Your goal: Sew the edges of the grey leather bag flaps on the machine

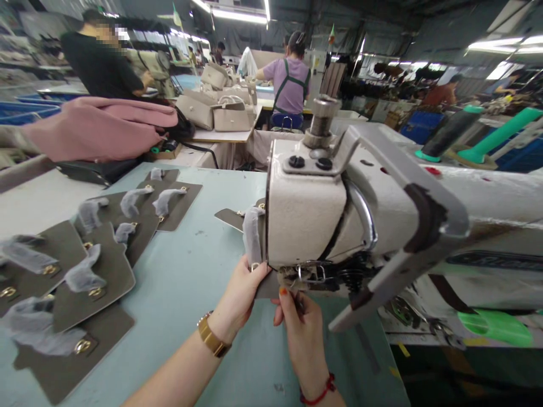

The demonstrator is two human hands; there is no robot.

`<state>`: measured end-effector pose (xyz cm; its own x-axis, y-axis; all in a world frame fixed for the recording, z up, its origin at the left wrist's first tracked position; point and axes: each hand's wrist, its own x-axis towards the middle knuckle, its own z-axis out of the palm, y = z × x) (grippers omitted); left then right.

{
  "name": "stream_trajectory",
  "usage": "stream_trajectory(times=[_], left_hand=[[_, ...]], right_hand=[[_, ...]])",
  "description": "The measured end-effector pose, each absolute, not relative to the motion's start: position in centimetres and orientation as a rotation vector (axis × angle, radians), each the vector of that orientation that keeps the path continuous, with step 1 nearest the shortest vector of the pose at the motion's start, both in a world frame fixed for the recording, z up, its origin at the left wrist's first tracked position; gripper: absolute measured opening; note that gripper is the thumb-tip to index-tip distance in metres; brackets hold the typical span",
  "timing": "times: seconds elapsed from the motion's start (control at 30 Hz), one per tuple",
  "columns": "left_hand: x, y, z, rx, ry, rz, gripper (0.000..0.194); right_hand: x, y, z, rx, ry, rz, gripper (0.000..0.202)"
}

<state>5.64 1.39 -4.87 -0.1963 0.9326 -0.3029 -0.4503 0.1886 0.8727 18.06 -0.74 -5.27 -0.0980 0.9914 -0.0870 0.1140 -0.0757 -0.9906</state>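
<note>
A white sewing machine [303, 209] stands over the pale green table, its head hiding the needle area. My left hand [237, 291], with a gold watch on the wrist, grips the near left edge of a grey-brown bag panel [267, 287]. That panel carries a handle [252, 232] wrapped in whitish film and gold metal fittings; part of it is hidden behind the machine head. Close to the panel's near edge, below the presser area, my right hand [301, 322] has its thumb and fingers pinched together. Something small and dark shows between them, too hidden to name.
Several similar grey-brown panels [95, 282] with film-wrapped handles lie overlapping at the left. Pink material [102, 127] is heaped behind them. Beige handbags [231, 116] stand on a farther table near a person in purple [291, 85]. A grey metal bracket [418, 226] juts out at the right.
</note>
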Motion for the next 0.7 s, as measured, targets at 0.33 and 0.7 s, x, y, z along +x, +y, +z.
stream_trajectory(times=[0.33, 0.7], left_hand=[[3.0, 0.3, -5.2, 0.817, 1.057, 1.012, 0.022], [2.4, 0.6, -6.1, 0.758, 0.976, 0.926, 0.029]], right_hand=[[18.1, -0.8, -5.5, -1.295, -1.423, 1.181, 0.043], [18.4, -1.0, -4.8, -1.251, -1.434, 1.259, 0.039]])
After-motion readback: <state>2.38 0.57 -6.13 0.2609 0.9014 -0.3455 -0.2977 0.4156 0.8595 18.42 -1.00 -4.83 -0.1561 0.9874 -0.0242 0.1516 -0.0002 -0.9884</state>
